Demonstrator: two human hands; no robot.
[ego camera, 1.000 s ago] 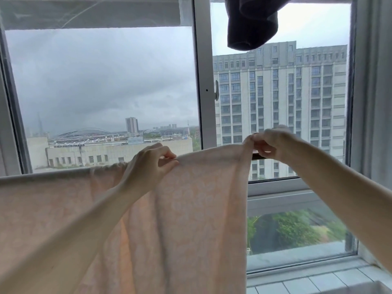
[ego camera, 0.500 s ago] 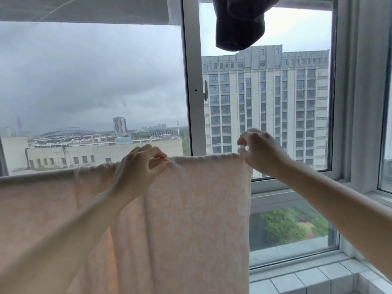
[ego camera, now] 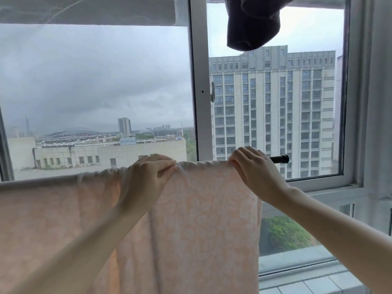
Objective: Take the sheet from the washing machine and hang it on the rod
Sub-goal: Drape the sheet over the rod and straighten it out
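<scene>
A pale peach sheet (ego camera: 203,219) with a faint white flower print hangs draped over a horizontal rod in front of the window. Only the rod's black end (ego camera: 280,159) shows, sticking out to the right of the sheet. My left hand (ego camera: 146,177) pinches the sheet's top fold near the middle. My right hand (ego camera: 254,166) grips the top fold at the sheet's right edge, on the rod. The sheet falls down past the bottom of the view and spreads off to the left.
A dark garment (ego camera: 252,22) hangs from above, over the right pane. The white window frame post (ego camera: 199,81) with a handle stands right behind the rod. A tiled sill (ego camera: 307,285) lies at lower right, and a pale curtain (ego camera: 381,102) hangs at the far right.
My right hand has slid right along the rod with the sheet's edge, flattening the top fold, and the rod's black end now shows. My left hand stays on the fold.
</scene>
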